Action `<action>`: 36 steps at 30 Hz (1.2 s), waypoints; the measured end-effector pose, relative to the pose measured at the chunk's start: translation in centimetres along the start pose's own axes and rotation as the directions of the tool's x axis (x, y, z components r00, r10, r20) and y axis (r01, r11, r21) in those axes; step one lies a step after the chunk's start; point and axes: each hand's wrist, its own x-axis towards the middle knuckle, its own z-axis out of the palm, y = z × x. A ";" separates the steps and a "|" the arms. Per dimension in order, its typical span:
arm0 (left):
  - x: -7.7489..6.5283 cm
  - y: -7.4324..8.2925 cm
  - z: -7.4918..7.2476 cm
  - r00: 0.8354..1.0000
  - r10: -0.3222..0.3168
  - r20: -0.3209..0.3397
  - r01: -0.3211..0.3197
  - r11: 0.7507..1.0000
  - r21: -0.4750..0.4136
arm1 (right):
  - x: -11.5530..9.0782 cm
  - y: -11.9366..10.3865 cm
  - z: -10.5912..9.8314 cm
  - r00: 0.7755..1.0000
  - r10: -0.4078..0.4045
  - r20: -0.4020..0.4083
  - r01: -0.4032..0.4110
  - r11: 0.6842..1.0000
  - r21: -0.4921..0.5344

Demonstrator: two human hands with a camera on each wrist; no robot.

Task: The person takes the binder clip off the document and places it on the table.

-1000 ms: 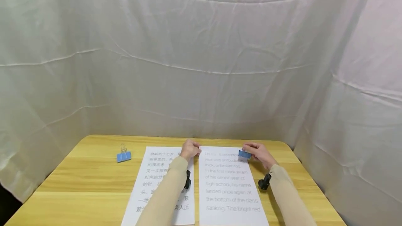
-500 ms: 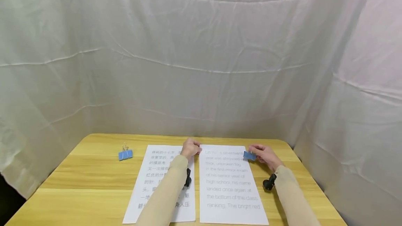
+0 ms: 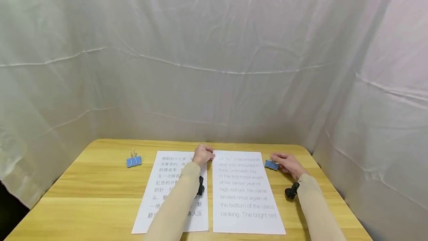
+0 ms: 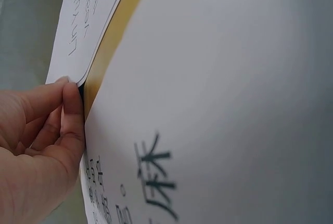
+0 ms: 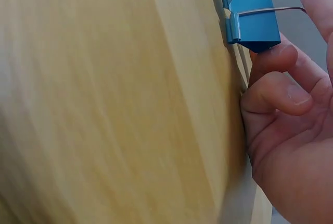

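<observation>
Two printed paper stacks lie side by side on the table. My left hand (image 3: 203,154) reaches over the left stack with Chinese text (image 3: 167,185). Its thumb and index finger pinch the top left corner of the right stack with English text (image 3: 245,192), as the left wrist view shows. To the right of that stack, my right hand (image 3: 290,164) holds a blue binder clip (image 3: 272,165) by its wire handles. In the right wrist view the blue binder clip (image 5: 252,13) sits close over the wood, its mouth edge towards the table and the other fingers curled beneath it.
A second blue binder clip (image 3: 134,161) stands on the wooden table (image 3: 90,185) at the far left, handles up. A pale curtain (image 3: 214,66) hangs behind the table and along both sides. Black wrist cameras (image 3: 292,191) are strapped to the forearms.
My right hand has moved right with the blue binder clip, from over the English page's top right corner to beside the stack. The left hand keeps its pinch at the corner.
</observation>
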 end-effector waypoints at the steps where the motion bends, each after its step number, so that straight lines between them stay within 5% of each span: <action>1: 0.0 0.1 0.0 1.000 -0.002 -0.003 0.002 1.000 -0.004 | 0.0 0.0 -0.1 1.000 -0.001 -0.002 0.001 1.000 -0.005; 17: -0.1 -0.1 0.3 1.000 0.012 -0.013 -0.012 0.999 0.035 | -0.4 0.5 -0.8 0.999 0.034 -0.008 -0.035 0.994 -0.105; 36: -0.2 -0.4 0.0 0.999 0.038 -0.003 -0.038 0.998 0.043 | -0.2 1.0 -1.0 1.000 0.000 -0.001 -0.001 0.997 -0.083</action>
